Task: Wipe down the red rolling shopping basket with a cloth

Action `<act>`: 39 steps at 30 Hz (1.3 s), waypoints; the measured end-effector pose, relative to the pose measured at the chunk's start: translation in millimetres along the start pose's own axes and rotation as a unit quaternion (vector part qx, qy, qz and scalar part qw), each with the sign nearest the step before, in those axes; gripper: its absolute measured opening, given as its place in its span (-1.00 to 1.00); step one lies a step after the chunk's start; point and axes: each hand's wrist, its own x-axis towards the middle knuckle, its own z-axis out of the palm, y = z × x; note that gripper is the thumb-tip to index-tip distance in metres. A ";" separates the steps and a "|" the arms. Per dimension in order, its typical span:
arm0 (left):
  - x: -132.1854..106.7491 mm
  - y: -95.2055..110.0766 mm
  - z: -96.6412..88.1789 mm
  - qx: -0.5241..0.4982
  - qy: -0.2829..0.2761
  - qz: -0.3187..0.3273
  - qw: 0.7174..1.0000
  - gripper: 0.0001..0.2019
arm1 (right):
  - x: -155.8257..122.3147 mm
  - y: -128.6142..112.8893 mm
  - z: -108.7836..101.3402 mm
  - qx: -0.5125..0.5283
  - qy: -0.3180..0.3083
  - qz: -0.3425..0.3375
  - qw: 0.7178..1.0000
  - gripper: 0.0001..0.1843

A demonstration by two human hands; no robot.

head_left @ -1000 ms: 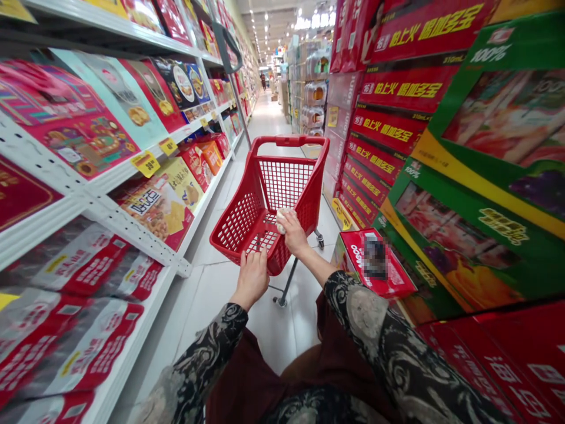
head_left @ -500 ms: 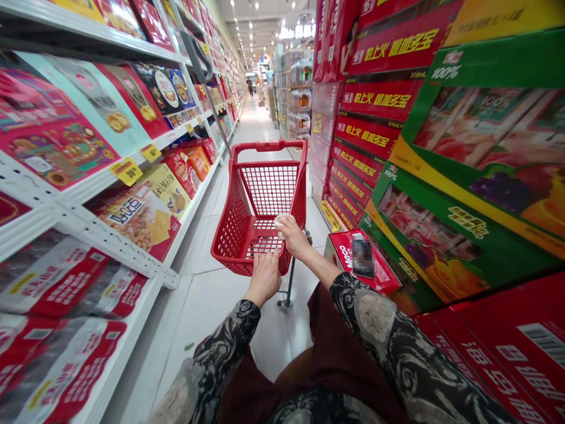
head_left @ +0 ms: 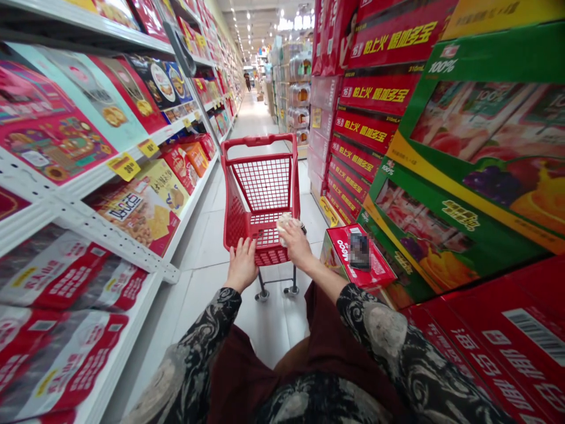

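Note:
A red plastic shopping cart (head_left: 260,194) stands in the aisle straight ahead of me, its basket empty. My left hand (head_left: 242,263) grips the near rim of the cart at its left corner, fingers curled over the edge. My right hand (head_left: 295,242) rests on the near rim at the right and is closed around a small pale crumpled wad (head_left: 283,222), perhaps tissue. Both my sleeves are dark with a pale swirling pattern.
White shelves (head_left: 79,200) with boxed snacks and yellow price tags (head_left: 124,166) line the left. Stacked red and green drink cartons (head_left: 424,176) wall the right; a red box (head_left: 357,259) juts out low near the cart. The white tiled aisle (head_left: 258,121) runs far ahead.
The cart has swung from angled right to pointing straight down the aisle and shifted left. Both hands stayed on its near rim, the right one still holding the pale wad.

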 end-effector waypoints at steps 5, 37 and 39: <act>7.6 6.6 1.7 -0.003 -0.004 0.012 1.000 -0.29 | -41.7 -18.3 28.4 -0.008 0.028 -0.041 0.999 -0.62; -11.6 -0.5 8.1 -0.334 0.088 0.021 0.938 -0.35 | -66.5 -28.2 35.4 0.481 -0.016 0.293 0.826 -0.63; -12.9 14.3 13.5 -0.489 0.086 -0.022 0.868 -0.41 | -58.0 -31.6 20.9 0.532 -0.034 0.320 0.783 -0.64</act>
